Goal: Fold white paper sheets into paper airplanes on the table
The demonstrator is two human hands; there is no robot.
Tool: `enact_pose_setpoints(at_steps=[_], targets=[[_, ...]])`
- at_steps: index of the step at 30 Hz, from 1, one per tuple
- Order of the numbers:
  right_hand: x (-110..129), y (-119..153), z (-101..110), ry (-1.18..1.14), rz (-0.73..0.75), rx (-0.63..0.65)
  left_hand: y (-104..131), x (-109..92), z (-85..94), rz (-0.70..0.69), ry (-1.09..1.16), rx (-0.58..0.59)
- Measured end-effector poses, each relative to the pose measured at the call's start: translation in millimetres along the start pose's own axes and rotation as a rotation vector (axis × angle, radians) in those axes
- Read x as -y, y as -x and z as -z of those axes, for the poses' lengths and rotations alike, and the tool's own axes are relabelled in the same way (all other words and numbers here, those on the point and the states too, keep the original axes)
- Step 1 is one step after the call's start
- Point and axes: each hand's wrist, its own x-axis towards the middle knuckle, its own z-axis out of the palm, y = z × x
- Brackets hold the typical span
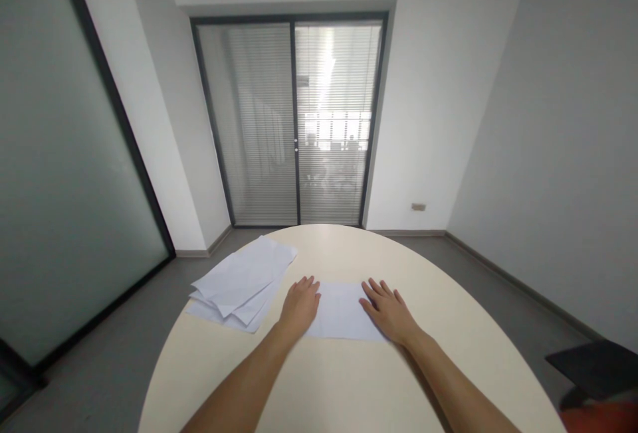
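White sheet of paper (341,313) lying flat on a rounded cream tabletop (323,386), between the two hands. The left hand (301,303) rests palm down over its left edge, the right hand (389,311), fingers spread, over its right. Both are opened flat, grasping nothing. Fanned pile of white sheets (244,277) left of the left hand.

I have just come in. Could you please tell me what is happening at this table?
A person has both bare hands at a white sheet lying on a pale table. The left hand is at the sheet's left edge, the right hand at its right edge, both palm down. A loose pile of paper lies farther left, apart from both hands.
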Motion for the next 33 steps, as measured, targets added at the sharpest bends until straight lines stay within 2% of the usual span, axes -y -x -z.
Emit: enact_pose_setpoints(at_steps=[2,4,7,10,12,14,19,22,24,26,29,31,33], targets=[[0.1,-1.3,0.5,0.014,-0.028,-0.056,1.6,-1.1,5.2,-0.041,0.026,-0.088],[5.4,-0.7,3.5,0.017,-0.002,-0.141,4.8,-3.9,8.1,-0.115,0.079,-0.125],[23.2,5.8,8.4,-0.049,0.201,-0.208,10.4,-8.8,5.8,-0.208,0.113,-0.022],[42.9,14.5,6.4,-0.125,0.374,-0.045,13.2,-11.1,0.4,-0.224,0.095,0.134],[48.8,16.7,1.6,-0.124,0.345,0.052,13.1,-11.5,-1.2,-0.218,0.072,0.189],[46.1,14.5,-2.7,-0.09,0.255,0.082,12.4,-11.9,-0.9,-0.198,0.054,0.204],[21.8,3.6,-2.8,0.014,0.001,0.017,12.1,-13.2,0.8,-0.142,0.031,0.218],[13.5,3.6,2.3,0.046,-0.094,-0.04,12.0,-13.8,0.0,-0.118,0.006,0.209],[13.1,6.6,6.1,0.056,-0.068,-0.094,11.4,-13.6,-1.3,-0.103,-0.019,0.19],[15.6,10.6,9.4,0.033,0.044,-0.124,10.7,-12.6,-2.9,-0.078,-0.049,0.164],[21.4,16.3,11.9,-0.056,0.234,-0.014,9.5,-9.4,-5.5,-0.025,-0.087,0.122],[24.7,18.9,11.9,-0.094,0.276,0.08,8.6,-7.2,-6.1,0.005,-0.096,0.098],[26.3,20.4,11.3,-0.097,0.269,0.112,7.7,-6.4,-4.7,0.025,-0.086,0.072]])
